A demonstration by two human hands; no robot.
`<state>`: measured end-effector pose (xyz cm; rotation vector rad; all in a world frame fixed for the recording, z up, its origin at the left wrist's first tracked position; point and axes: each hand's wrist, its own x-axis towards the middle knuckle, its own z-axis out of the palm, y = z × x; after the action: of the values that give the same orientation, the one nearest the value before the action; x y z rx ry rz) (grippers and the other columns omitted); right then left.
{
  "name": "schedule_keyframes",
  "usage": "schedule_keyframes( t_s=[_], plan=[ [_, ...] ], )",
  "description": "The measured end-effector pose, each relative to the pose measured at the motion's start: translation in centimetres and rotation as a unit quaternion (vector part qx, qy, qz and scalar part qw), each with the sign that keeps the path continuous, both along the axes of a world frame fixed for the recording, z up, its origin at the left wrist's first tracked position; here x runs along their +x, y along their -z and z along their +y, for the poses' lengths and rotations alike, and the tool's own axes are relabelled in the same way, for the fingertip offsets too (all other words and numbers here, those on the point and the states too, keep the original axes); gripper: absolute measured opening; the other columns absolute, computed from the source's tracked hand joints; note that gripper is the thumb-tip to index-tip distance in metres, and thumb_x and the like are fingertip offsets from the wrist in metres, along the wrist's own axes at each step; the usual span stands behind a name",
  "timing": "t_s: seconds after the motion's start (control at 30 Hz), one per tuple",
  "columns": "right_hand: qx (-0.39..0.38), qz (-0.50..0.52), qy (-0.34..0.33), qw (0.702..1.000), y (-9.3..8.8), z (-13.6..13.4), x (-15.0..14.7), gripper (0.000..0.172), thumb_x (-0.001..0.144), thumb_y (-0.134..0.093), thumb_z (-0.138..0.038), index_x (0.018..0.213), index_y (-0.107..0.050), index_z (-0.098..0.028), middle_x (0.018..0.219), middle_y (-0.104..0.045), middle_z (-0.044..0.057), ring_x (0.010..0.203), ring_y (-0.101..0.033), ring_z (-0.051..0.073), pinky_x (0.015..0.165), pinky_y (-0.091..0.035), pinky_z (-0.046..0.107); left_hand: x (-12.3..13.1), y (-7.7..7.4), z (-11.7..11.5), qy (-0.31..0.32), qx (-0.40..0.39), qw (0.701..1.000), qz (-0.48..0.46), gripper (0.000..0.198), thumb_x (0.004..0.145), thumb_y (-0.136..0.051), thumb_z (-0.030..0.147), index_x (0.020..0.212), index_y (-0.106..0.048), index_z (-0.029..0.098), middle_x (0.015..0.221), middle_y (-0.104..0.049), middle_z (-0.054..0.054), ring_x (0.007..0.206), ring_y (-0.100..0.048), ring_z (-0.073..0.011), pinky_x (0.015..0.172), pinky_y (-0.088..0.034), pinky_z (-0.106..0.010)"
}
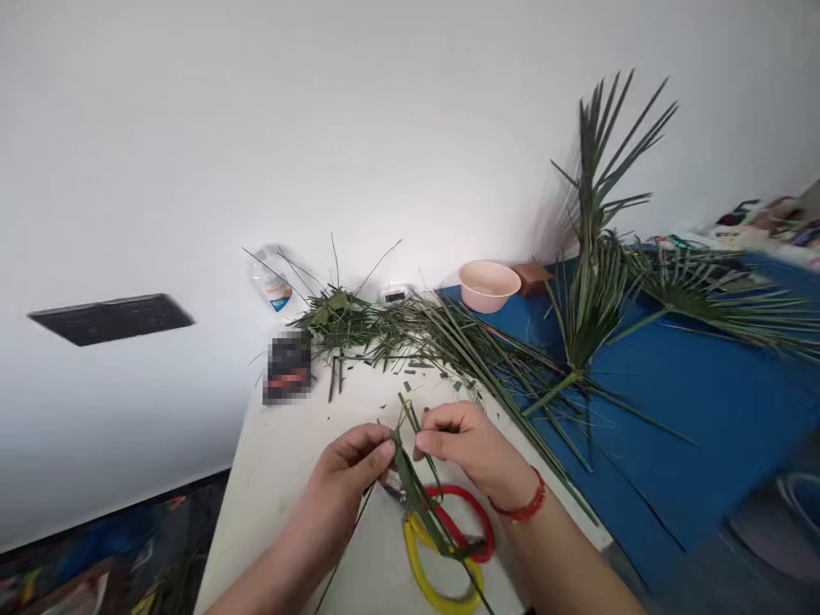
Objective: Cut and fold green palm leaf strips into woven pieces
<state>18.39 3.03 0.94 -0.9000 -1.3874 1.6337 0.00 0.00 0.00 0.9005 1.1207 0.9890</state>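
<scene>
Between my two hands hangs a bundle of green palm leaf strips (pixel 413 478), partly folded or woven near the top. My left hand (pixel 355 465) pinches the bundle's upper left side between thumb and forefinger. On the other side, my right hand (pixel 458 440) grips thin strip ends, its fingers closed; a red beaded bracelet (pixel 526 504) circles that wrist. Below the bundle lie scissors with one red handle (pixel 485 521) and one yellow handle (pixel 419 572) on the white table (pixel 282 495). The leaf covers part of the handles, and my left hand hides some of the blades.
Cut leaf strips (pixel 384 329) are heaped along the table's back, with small scraps in front. A clear bottle (pixel 272 286), a pixelated dark object (pixel 287 369) and a pink bowl (pixel 489 286) stand around them. Palm fronds (pixel 586 316) spread over the blue surface (pixel 672 384) at right.
</scene>
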Motion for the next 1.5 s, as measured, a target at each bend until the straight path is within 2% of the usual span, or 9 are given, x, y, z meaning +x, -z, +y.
schedule_keyframes(
  t_s=[0.2, 0.43, 0.6, 0.97, 1.13, 1.23, 1.3, 1.4, 1.5],
  plan=[
    [0.054, -0.067, 0.062, 0.994, 0.5, 0.0, 0.0, 0.023, 0.081, -0.06, -0.025, 0.06, -0.056, -0.017, 0.058, -0.045, -0.004, 0.059, -0.04, 0.011, 0.055, -0.032, 0.024, 0.2, 0.1, -0.4, 0.059, -0.001, 0.998, 0.011, 0.014, 0.079, -0.07, 0.03, 0.079, -0.07, 0.016, 0.066, -0.058, 0.001, 0.063, -0.045, -0.0117, 0.061, -0.035, -0.023],
    [0.188, -0.101, 0.093, 0.973, 0.7, -0.1, 0.1, 0.022, 0.085, -0.059, -0.02, 0.063, -0.055, -0.018, 0.064, -0.049, -0.003, 0.062, -0.045, 0.012, 0.059, -0.036, 0.024, 0.6, -0.2, -0.1, -0.047, -0.039, 0.997, -0.038, 0.016, 0.073, -0.075, 0.029, 0.079, -0.07, 0.016, 0.066, -0.055, 0.002, 0.062, -0.043, -0.0105, 0.059, -0.036, -0.021],
    [0.178, -0.115, 0.066, 0.975, 0.7, -0.4, -0.1, 0.024, 0.084, -0.059, -0.019, 0.061, -0.053, -0.018, 0.063, -0.049, -0.003, 0.062, -0.044, 0.012, 0.059, -0.036, 0.025, 0.4, 0.0, -0.1, -0.065, -0.031, 0.996, -0.043, 0.017, 0.073, -0.076, 0.03, 0.081, -0.069, 0.016, 0.071, -0.057, 0.001, 0.064, -0.043, -0.0102, 0.06, -0.037, -0.021],
    [0.082, -0.087, 0.032, 0.992, 1.2, -0.1, -0.2, 0.024, 0.083, -0.062, -0.027, 0.061, -0.055, -0.017, 0.059, -0.045, -0.004, 0.058, -0.038, 0.011, 0.054, -0.032, 0.024, 0.5, 0.3, -0.3, 0.022, 0.014, 0.999, 0.025, 0.015, 0.081, -0.069, 0.033, 0.08, -0.067, 0.018, 0.067, -0.055, 0.002, 0.065, -0.045, -0.012, 0.063, -0.037, -0.023],
    [0.157, -0.116, 0.092, 0.976, 1.0, 0.0, -0.2, 0.024, 0.085, -0.058, -0.022, 0.062, -0.052, -0.018, 0.061, -0.047, -0.004, 0.061, -0.042, 0.011, 0.057, -0.035, 0.024, 0.6, 0.2, -0.4, 0.039, 0.006, 0.999, 0.03, 0.014, 0.08, -0.07, 0.031, 0.077, -0.067, 0.017, 0.065, -0.054, 0.002, 0.064, -0.044, -0.0119, 0.062, -0.036, -0.023],
    [0.229, -0.148, 0.129, 0.954, 0.8, 0.0, -0.2, 0.023, 0.086, -0.058, -0.019, 0.064, -0.054, -0.018, 0.065, -0.05, -0.003, 0.064, -0.046, 0.012, 0.062, -0.037, 0.025, 0.6, -0.1, -0.4, 0.036, -0.027, 0.999, -0.003, 0.014, 0.078, -0.071, 0.03, 0.076, -0.068, 0.017, 0.064, -0.055, 0.002, 0.061, -0.043, -0.011, 0.059, -0.034, -0.022],
    [0.241, -0.147, 0.131, 0.95, 0.8, -0.1, -0.2, 0.021, 0.087, -0.058, -0.02, 0.065, -0.057, -0.019, 0.067, -0.053, -0.002, 0.066, -0.049, 0.013, 0.064, -0.039, 0.026, 0.6, -0.3, -0.4, 0.039, -0.045, 0.998, -0.03, 0.014, 0.077, -0.072, 0.029, 0.074, -0.068, 0.016, 0.065, -0.056, 0.001, 0.061, -0.043, -0.0105, 0.058, -0.034, -0.022],
    [0.186, -0.099, 0.128, 0.969, 0.9, -0.1, -0.5, 0.017, 0.086, -0.059, -0.022, 0.069, -0.062, -0.018, 0.069, -0.058, -0.001, 0.068, -0.054, 0.014, 0.065, -0.042, 0.027, 0.7, -0.5, -0.4, 0.041, -0.064, 0.996, -0.055, 0.013, 0.076, -0.073, 0.028, 0.075, -0.07, 0.015, 0.066, -0.057, 0.0, 0.061, -0.044, -0.01, 0.058, -0.034, -0.021],
    [0.066, -0.024, 0.103, 0.992, 1.1, -0.1, -0.8, 0.012, 0.084, -0.06, -0.025, 0.078, -0.067, -0.017, 0.065, -0.058, -0.001, 0.061, -0.053, 0.013, 0.059, -0.043, 0.026, 0.7, -0.5, -0.4, 0.045, -0.085, 0.993, -0.069, 0.013, 0.075, -0.074, 0.027, 0.075, -0.072, 0.014, 0.068, -0.058, -0.001, 0.062, -0.046, -0.0101, 0.059, -0.036, -0.021]
  ],
)
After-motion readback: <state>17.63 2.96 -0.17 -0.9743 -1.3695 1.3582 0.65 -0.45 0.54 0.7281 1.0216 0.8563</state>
